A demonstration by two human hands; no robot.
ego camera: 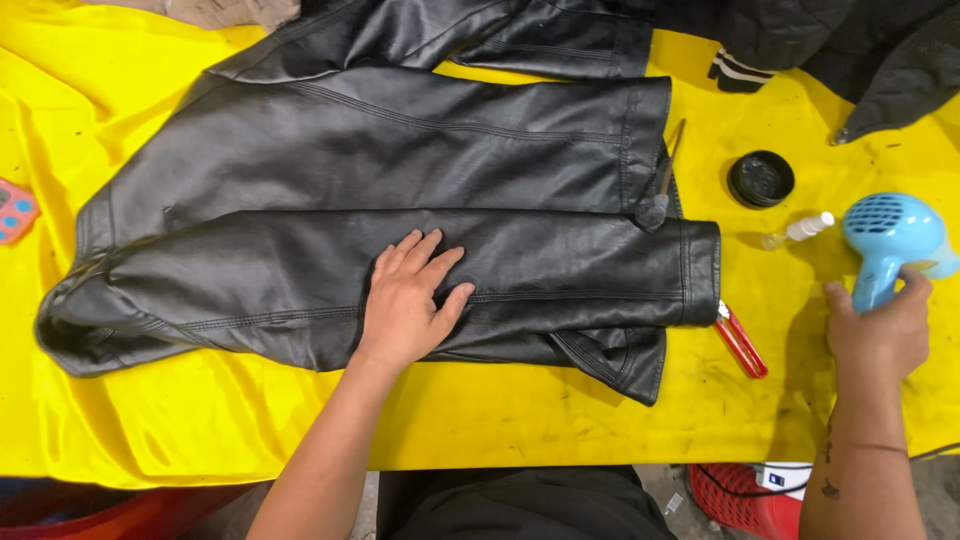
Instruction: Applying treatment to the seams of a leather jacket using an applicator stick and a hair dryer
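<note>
One left hand [408,300] flattens the crosswise-lying jacket sleeve [560,270], cuff pointing right.

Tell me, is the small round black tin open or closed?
Open: the round tin shows its dark, glossy inside with the rim around it. No lid is visible on it.

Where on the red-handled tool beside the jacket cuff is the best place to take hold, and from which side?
Probably the two red handles of the red-handled tool, taken together near their lower right end. That end lies bare on the yellow cloth. The other end touches the jacket cuff, so coming from the right, near the right hand, looks easiest.
</note>
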